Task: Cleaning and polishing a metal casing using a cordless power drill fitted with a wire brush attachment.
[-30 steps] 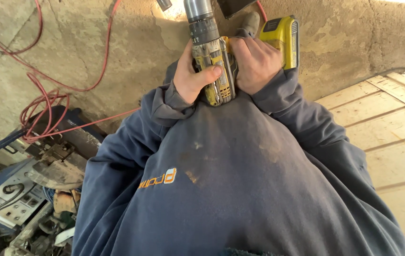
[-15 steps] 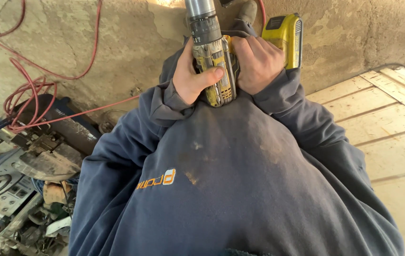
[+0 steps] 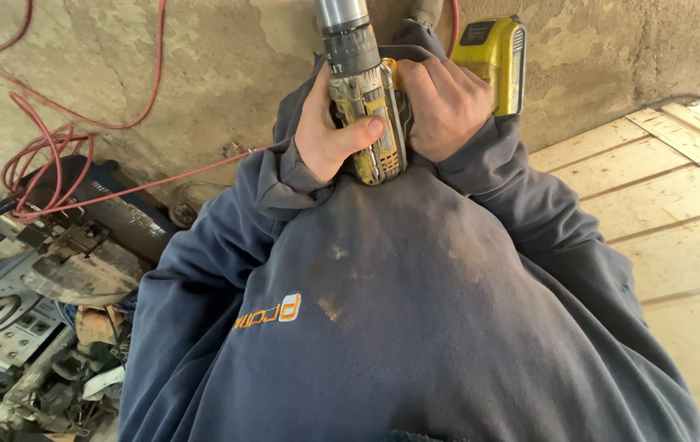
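- my left hand [image 3: 329, 135] wraps the body of the drill [image 3: 366, 115], thumb across its side, holding tight.
- my right hand [image 3: 448, 106] is closed round the drill's grip, just beside the left; the yellow battery [image 3: 493, 61] sticks out past my knuckles.
- the drill sits pressed against my chest, on the blue hoodie [image 3: 399, 311], its chuck [image 3: 342, 16] pointing away from me toward the concrete wall [image 3: 203, 74]. the bit itself is out of view, so i cannot tell what it touches.
- risk, as i judge it: if the bit binds, the drill could twist and wrench my wrists, since both hands sit close together with little leverage.
- leaning my chest on it could make it skid sideways if the tip slips.
- my loose sleeves bunch near the chuck and could catch.
- the red cable [image 3: 80, 147] loops over the clutter of tools [image 3: 63, 270] to my left; stepping back there could trip me.
- the wood boards [image 3: 661, 205] lie to my right.
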